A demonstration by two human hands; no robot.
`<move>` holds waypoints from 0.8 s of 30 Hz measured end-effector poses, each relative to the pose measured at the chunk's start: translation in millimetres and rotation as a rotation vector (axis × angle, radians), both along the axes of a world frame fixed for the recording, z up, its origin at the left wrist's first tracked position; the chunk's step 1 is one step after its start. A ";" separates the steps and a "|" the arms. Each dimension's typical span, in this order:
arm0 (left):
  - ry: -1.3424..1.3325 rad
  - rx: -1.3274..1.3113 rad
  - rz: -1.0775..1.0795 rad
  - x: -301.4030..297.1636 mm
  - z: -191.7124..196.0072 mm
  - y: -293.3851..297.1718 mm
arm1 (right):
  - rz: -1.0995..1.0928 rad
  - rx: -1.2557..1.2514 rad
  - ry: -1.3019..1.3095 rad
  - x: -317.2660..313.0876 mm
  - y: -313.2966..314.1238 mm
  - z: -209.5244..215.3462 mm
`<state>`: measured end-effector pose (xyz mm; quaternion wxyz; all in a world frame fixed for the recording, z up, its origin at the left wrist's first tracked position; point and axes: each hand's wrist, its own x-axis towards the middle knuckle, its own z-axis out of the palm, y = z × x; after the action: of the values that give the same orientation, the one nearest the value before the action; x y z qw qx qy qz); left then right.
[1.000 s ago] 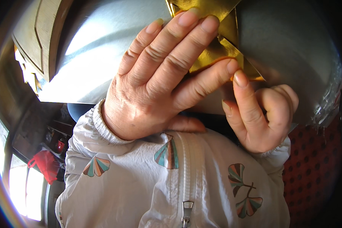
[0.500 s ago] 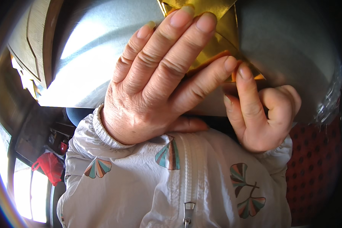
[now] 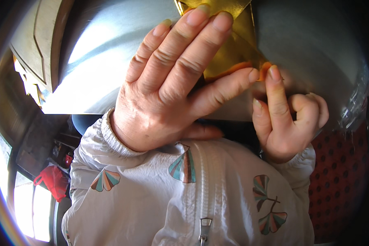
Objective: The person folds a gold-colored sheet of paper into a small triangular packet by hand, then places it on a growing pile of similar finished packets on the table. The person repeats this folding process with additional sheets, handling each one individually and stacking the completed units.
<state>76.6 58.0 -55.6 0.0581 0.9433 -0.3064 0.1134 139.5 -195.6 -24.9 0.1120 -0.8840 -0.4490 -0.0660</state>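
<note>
My left hand (image 3: 160, 90) lies palm down with its fingers stretched out across a sheet of shiny gold foil paper (image 3: 242, 39). Its index finger reaches sideways along the paper's near edge, where an orange underside shows. My right hand (image 3: 289, 119) is just to the right. Its index finger is extended, the tip against a small curled orange corner of the paper; the thumb stands apart and the other fingers are bent in, holding nothing visible. Much of the sheet is hidden under my left hand, and its far part runs out of the picture.
The paper rests on a grey metal tabletop (image 3: 311, 45). A brown board-like object (image 3: 43, 45) stands at the far left, with crumpled gold pieces beside it. Clear plastic wrap (image 3: 354, 108) lies at the right edge. A red bag (image 3: 53, 180) sits low on the left.
My right hand has shifted a little to the right, with its fingertip still at the paper's corner. That corner, spread out before, now looks curled up. My left hand has hardly moved.
</note>
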 end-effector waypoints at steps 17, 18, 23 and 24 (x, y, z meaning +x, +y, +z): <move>0.186 -0.463 0.167 -10.4 21.9 -15.4 | 0.123 0.078 0.073 -2.8 22.2 -6.8; 0.182 -0.566 0.109 -8.6 21.5 -10.8 | 0.126 0.089 0.067 -2.7 22.0 -8.5; 0.110 -0.481 0.124 -6.8 16.2 -2.4 | 0.145 0.090 0.012 -4.5 26.0 -6.8; 0.131 -0.448 0.142 -8.0 15.4 -1.3 | 0.152 0.087 -0.008 -5.0 27.8 -5.3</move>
<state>68.6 56.7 -40.2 0.2773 0.9315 -0.2021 0.1210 134.5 -167.7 -30.3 0.1534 -0.8415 -0.5117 -0.0802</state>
